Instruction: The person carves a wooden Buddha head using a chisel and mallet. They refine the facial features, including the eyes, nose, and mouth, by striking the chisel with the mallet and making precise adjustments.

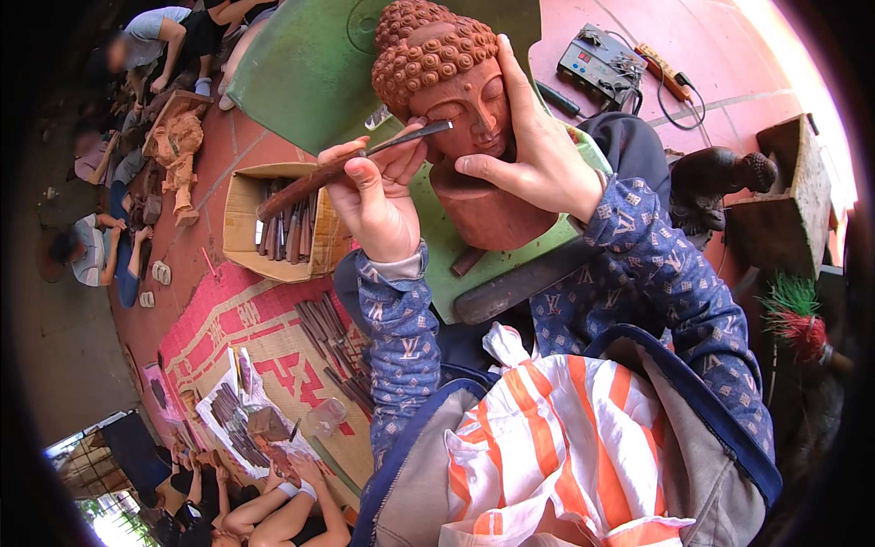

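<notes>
A reddish-brown wooden Buddha head (456, 87) with curled hair and a round neck block stands in front of me on a green plastic surface (447, 264). My left hand (378, 196) grips a wood chisel (310, 187) by its wooden handle, and the metal blade reaches to the carved face beside the nose, near the eye. Spread along the other side of the face, my right hand (542, 150) holds the head steady, thumb by the chin and fingers up the cheek. On the green surface near the neck lies a small wood piece (468, 262).
Left of me stands a cardboard box (246, 219) of chisels; more chisels (333, 342) lie on a patterned mat (219, 314). A control box (597, 62) and power strip (663, 68) sit far right, near a dark carved figure (720, 182) and wooden box (788, 205). Other people work at left.
</notes>
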`<state>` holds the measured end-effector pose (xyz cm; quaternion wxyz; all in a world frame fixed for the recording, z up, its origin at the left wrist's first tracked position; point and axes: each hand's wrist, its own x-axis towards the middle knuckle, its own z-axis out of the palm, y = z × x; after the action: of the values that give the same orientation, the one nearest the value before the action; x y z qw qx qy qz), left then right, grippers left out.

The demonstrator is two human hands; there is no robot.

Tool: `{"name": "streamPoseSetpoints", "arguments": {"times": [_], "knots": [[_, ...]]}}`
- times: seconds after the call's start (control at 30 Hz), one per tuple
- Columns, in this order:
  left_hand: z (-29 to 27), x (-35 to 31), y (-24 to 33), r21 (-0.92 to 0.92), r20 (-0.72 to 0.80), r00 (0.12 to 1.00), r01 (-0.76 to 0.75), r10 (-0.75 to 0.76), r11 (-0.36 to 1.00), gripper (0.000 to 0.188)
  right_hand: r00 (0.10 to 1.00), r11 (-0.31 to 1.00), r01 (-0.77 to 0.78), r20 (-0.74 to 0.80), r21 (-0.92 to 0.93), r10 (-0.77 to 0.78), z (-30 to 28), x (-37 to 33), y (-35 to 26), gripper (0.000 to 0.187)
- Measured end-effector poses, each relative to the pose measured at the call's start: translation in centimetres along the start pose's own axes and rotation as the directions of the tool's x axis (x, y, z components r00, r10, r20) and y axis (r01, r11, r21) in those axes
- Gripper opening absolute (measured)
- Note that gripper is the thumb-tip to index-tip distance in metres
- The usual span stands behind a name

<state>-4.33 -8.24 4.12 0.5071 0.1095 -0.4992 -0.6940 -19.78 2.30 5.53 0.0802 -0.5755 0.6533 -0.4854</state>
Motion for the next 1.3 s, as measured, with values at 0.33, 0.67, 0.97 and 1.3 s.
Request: {"name": "streamPoseSetpoints", "arguments": {"times": [0.33, 0.67, 0.97, 1.3], "knots": [[0.9, -0.5, -0.1, -0.005, -0.057, 0.998, -0.004, 0.004, 1.0, 0.031, 0.997, 0.998, -0.061, 0.049, -0.004, 0.061, -0.4, -0.1, -0.7, 0.11], [0.9, -0.7, -0.5, -0.007, -0.08, 0.997, -0.009, 0.008, 1.0, 0.037, 0.998, 0.999, -0.029, 0.049, -0.02, 0.03, -0.3, -0.1, -0.5, 0.109], [0.5, 0.1, 0.6, 0.014, 0.018, 0.999, 0.044, -0.044, 0.999, 0.037, 0.997, 0.996, 0.07, -0.024, -0.06, -0.071, 0.1, -0.1, 0.4, 0.116], [-0.4, -0.1, 0.1, -0.042, 0.079, 0.997, 0.021, -0.018, 0.999, 0.032, 0.999, 0.999, -0.031, 0.041, 0.025, 0.03, -0.6, -0.2, -0.6, 0.108]]}}
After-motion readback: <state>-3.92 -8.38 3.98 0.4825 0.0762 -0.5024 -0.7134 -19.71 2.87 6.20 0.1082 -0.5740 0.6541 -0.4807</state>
